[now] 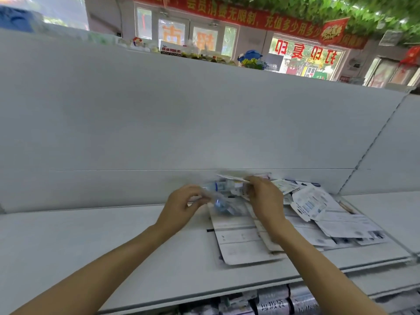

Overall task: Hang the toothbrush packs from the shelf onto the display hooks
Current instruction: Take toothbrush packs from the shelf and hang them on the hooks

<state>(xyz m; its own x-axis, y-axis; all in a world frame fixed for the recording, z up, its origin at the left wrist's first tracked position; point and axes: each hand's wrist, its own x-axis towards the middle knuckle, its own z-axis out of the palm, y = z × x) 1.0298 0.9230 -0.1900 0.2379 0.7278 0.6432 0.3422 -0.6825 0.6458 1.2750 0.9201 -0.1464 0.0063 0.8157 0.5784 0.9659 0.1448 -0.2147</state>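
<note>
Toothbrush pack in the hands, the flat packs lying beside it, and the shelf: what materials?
Toothbrush pack: looks like clear glossy plastic over a printed card; you can see through it, though blur hides detail. Flat packs: matte white printed cardboard, judging by thin flat edges and small print. Shelf: probably painted metal, smooth pale grey with a thin straight front lip.

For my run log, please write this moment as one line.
left hand: grips toothbrush pack | right hand: pinches same pack | pile of packs: on shelf | hooks: not visible
</note>
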